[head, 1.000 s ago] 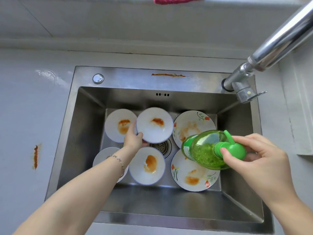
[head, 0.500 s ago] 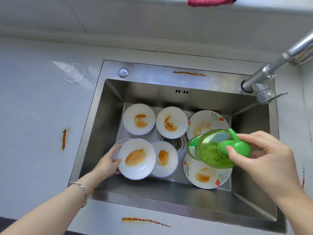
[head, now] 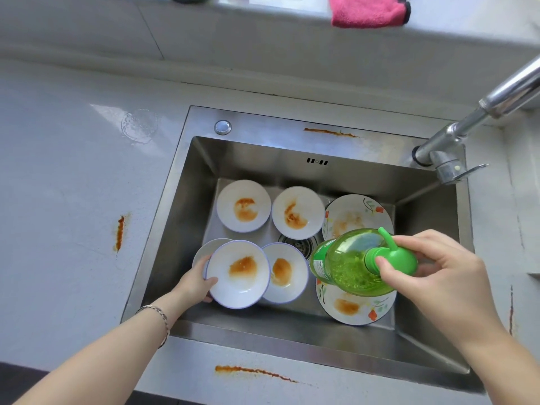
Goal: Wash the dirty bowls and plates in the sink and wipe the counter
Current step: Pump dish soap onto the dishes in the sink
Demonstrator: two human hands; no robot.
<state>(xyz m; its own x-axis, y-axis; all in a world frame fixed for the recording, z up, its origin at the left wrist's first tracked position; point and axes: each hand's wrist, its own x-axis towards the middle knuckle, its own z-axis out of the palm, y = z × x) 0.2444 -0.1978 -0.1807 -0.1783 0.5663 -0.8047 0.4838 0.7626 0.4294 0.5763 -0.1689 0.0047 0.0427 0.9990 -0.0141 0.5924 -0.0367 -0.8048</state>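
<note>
A chrome faucet [head: 455,133] slants up to the right. Well left of it sits a round steel button [head: 223,127], and farther left a wet ring [head: 139,125]. Behind the faucet and to its left, a pink cloth [head: 368,10] hangs over a ledge [head: 263,16]. In front and left of the faucet lies the drain strainer [head: 298,244].

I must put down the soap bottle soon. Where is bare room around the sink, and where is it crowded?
Bare: the counter left of the sink, between the water ring and the orange smear; also a narrow floor strip between the bowls and the front wall. Crowded: around the drain, where bowls and plates sit close together.
</note>
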